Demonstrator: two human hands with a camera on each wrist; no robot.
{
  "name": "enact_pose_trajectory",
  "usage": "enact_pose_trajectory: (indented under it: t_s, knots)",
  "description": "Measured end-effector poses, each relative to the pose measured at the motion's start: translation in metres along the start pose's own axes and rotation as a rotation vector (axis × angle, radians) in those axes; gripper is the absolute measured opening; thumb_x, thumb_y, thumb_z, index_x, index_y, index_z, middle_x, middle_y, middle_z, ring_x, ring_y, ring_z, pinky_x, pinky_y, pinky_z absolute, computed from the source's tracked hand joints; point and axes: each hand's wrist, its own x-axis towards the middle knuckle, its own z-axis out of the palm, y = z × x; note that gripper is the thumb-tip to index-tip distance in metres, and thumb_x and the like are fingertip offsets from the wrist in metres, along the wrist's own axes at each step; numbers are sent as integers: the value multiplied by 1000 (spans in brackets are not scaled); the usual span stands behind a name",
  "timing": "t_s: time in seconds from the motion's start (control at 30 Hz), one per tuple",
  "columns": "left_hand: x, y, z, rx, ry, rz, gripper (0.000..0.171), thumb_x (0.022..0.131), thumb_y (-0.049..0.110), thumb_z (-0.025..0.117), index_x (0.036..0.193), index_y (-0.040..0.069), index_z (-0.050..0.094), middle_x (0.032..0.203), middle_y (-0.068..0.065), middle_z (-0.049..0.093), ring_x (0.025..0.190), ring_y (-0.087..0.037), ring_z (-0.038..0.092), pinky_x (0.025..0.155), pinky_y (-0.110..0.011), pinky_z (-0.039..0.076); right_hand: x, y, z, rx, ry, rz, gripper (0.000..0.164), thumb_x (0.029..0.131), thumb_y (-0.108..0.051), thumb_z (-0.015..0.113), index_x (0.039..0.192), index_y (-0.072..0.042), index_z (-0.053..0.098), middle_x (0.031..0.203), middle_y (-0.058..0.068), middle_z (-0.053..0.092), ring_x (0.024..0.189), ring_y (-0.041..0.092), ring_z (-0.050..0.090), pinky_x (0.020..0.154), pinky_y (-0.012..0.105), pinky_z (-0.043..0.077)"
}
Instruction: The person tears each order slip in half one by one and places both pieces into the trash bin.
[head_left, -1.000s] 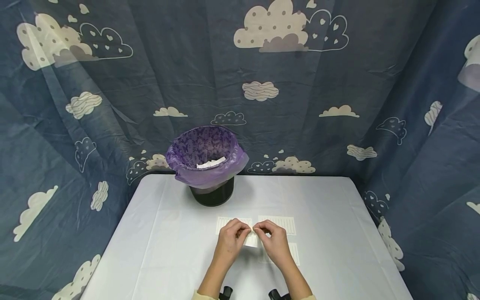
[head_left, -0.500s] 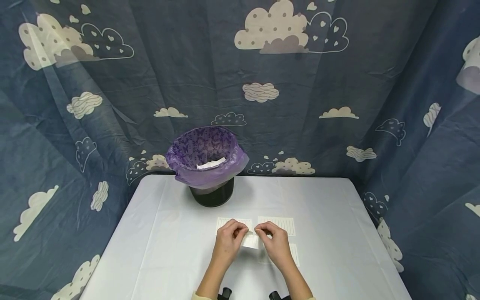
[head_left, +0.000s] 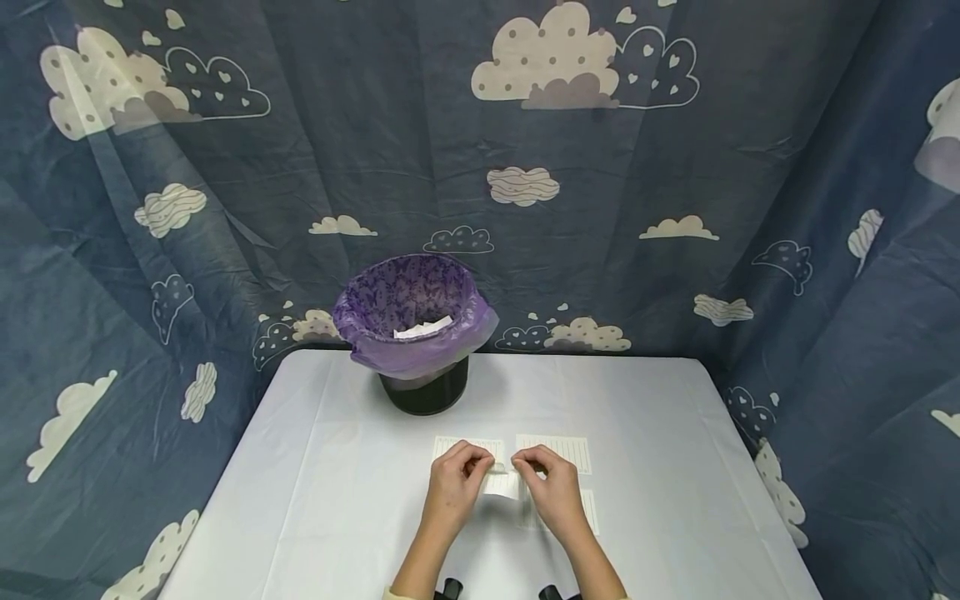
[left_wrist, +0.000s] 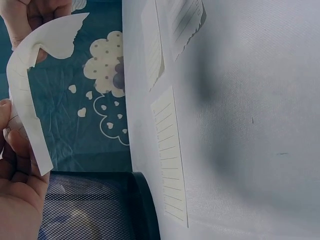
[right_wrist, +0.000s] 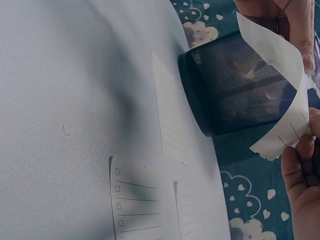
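The left hand (head_left: 454, 489) and the right hand (head_left: 555, 493) both pinch one curled, ragged-edged paper strip (left_wrist: 21, 85), held above the white table (head_left: 337, 517). Three lined sheets (head_left: 558, 452) lie on it; the left hand hides part of one, the right hand part of another. Beyond stands a black mesh bin (head_left: 424, 396) with a purple liner (head_left: 420, 357), white scraps (head_left: 422, 327) inside, their depth hidden. The sleeves (head_left: 397, 595) are cut off.
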Motion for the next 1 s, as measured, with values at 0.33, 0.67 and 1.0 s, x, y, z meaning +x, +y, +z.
enact_pose_trajectory:
  t_s: [0.33,0.67,1.0]
  knots:
    - [-1,0,-1,-22,8,-12,10,91,6,82,86,13,77,79,5,70,69,1,54,61,-17,49,-1,1,-1,1,5,11,4,94,-10,80,91,-13,79,90,-3,78,83,6,67,78,20,57]
    - [-2,-2,-4,-20,14,-26,9,91,8,82,86,13,77,81,6,71,70,1,54,61,-17,49,-2,5,-3,-7,22,30,7,94,-15,81,91,-9,79,89,-3,78,83,4,67,78,20,57]
    - [0,-5,-8,-15,36,-21,9,90,7,82,86,13,78,81,5,73,70,0,55,63,-18,51,-1,8,-5,-47,40,48,7,93,-15,81,94,-9,78,92,-3,78,85,6,67,78,19,58]
